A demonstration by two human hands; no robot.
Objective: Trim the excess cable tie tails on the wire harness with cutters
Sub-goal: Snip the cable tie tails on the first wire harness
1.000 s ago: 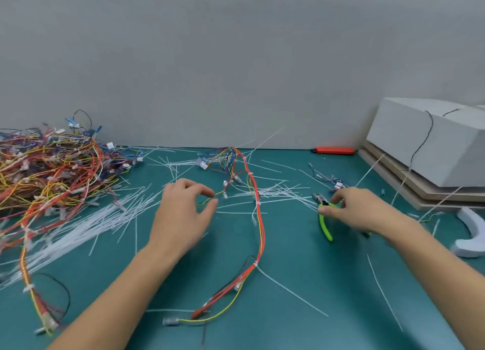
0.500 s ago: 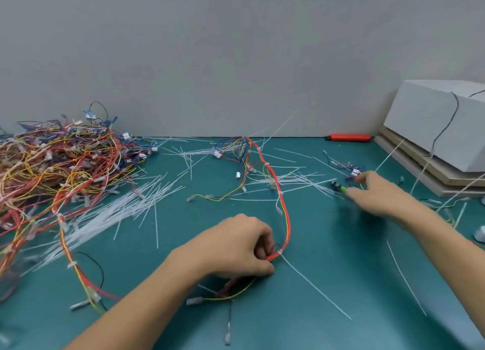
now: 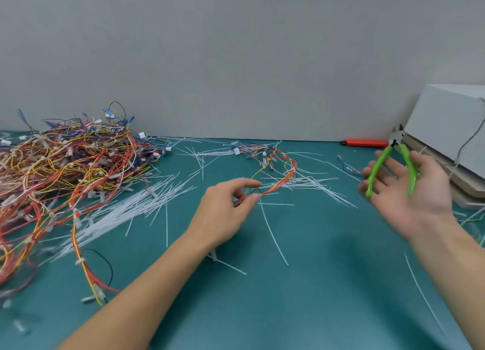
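Note:
A wire harness [image 3: 282, 177] of red, orange and yellow wires lies in the middle of the teal table. My left hand [image 3: 225, 213] pinches it near a cable tie, lifted a little off the table. A long white cable tie tail [image 3: 271, 232] hangs down from that pinch. My right hand [image 3: 409, 194] is raised palm up at the right and holds green-handled cutters [image 3: 393, 163] with the handles spread and the jaws pointing up and away.
A big pile of tangled harnesses [image 3: 65, 166] fills the left side. Loose white cable ties [image 3: 126, 208] lie scattered beside it and behind the harness. An orange-handled tool [image 3: 364, 143] lies by the wall. A grey box [image 3: 451, 124] on boards stands at far right.
My right hand picked the cutters up off the table and turned palm up. My left hand took hold of the harness and lifted it. The camera shifted right.

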